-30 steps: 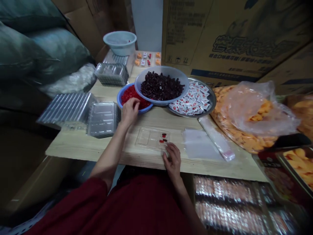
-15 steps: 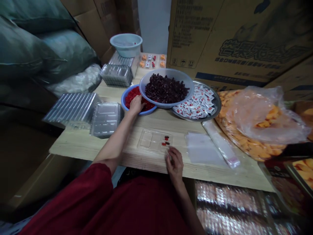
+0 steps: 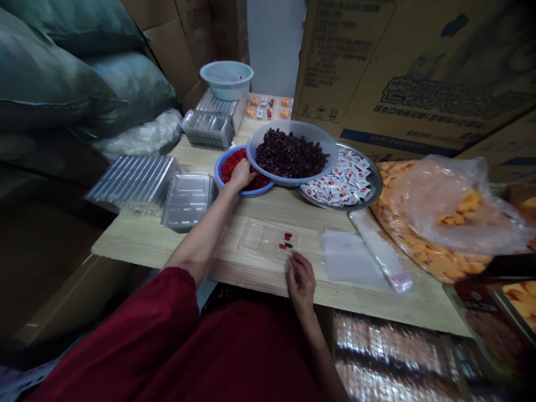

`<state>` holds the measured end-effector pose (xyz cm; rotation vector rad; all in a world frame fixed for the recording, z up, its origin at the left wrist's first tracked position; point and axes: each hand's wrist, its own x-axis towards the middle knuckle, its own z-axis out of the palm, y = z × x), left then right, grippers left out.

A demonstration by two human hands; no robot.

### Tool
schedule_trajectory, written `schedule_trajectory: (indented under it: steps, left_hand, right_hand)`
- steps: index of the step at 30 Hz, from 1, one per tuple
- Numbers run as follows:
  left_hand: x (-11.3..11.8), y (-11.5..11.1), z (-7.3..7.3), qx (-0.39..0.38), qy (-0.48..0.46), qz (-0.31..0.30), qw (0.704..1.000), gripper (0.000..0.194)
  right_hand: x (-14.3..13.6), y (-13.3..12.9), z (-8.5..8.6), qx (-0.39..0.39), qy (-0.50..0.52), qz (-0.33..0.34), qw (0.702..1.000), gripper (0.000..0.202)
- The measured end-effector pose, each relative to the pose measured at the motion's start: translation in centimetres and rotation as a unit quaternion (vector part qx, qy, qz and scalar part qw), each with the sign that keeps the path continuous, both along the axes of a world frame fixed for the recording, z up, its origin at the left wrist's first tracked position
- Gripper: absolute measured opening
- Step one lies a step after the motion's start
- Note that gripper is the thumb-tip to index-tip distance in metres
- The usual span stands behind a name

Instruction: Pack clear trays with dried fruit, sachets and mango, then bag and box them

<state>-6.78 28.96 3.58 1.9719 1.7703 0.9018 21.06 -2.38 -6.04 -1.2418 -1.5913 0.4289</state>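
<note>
Head view: left hand (image 3: 243,174) down in blue bowl (image 3: 221,167), fingers curled among red pieces (image 3: 233,160), grip unclear. Right hand (image 3: 301,277) pinches near edge of clear tray (image 3: 268,241) on tabletop (image 3: 176,245). One compartment holds few pieces, others bare: filling barely begun. Tray near front edge; open room left of it.

The table (image 3: 176,245) under my hands is pale, matt wood with visible grain, and the compartment tray (image 3: 268,243) near me is thin, clear, glossy plastic. Far left, the stacked trays (image 3: 188,192) shine likewise; the blue bowl (image 3: 220,167) is smooth plastic, the platter (image 3: 372,173) bright metal, my sleeve (image 3: 159,329) matt red cloth.
</note>
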Motion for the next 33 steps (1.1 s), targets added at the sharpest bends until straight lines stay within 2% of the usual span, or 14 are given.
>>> schedule_trajectory:
  steps: [4, 7, 10, 13, 15, 17, 20, 23, 25, 28, 33]
  left_hand:
    - [-1.2, -1.0, 0.0, 0.008, -0.054, 0.038, 0.998, 0.015]
    - [-2.1, -2.2, -0.3, 0.013, -0.177, 0.061, 0.982, 0.016]
    - [-2.1, -3.6, 0.0, 0.019, -0.278, 0.061, 0.958, 0.018]
    - [-0.6, -6.6, 0.9, 0.043, -0.339, 0.061, 0.938, 0.023]
    - [1.2, -10.0, 1.4, 0.042, -0.349, 0.036, 0.935, 0.027]
    - [3.4, -14.1, 1.4, 0.013, -0.315, -0.015, 0.949, 0.027]
    - [6.5, -20.1, 0.5, -0.061, -0.195, -0.135, 0.97, 0.024]
    - [8.6, -23.6, -1.3, -0.11, -0.118, -0.235, 0.958, 0.021]
    - [9.2, -24.5, -2.5, -0.105, -0.094, -0.277, 0.95, 0.019]
    - [9.3, -24.4, -3.6, -0.081, -0.059, -0.312, 0.945, 0.019]
    - [8.9, -24.0, -3.9, -0.056, 0.004, -0.303, 0.951, 0.02]
  right_hand:
    - [-0.1, 0.0, -0.1, -0.011, 0.004, -0.007, 1.0, 0.023]
    - [-0.1, -0.1, -0.1, -0.018, 0.01, -0.008, 1.0, 0.023]
    - [-0.1, -0.1, 0.2, -0.023, 0.009, -0.011, 1.0, 0.023]
    - [-0.2, -0.1, 0.6, -0.029, 0.004, -0.014, 0.999, 0.024]
    - [-0.3, -0.1, 0.8, -0.028, 0.004, -0.019, 0.999, 0.025]
    - [-0.3, -0.2, 1.0, -0.02, -0.003, -0.023, 1.0, 0.027]
    - [-0.2, -0.2, 1.2, 0.001, -0.041, -0.006, 0.999, 0.032]
    - [-0.2, -0.3, 1.3, 0.011, -0.075, 0.017, 0.997, 0.036]
    - [-0.2, -0.3, 1.3, 0.007, -0.075, 0.013, 0.997, 0.038]
    - [-0.1, -0.2, 1.3, 0.002, -0.068, 0.01, 0.998, 0.038]
    - [-0.1, 0.0, 1.0, -0.016, -0.101, 0.033, 0.994, 0.034]
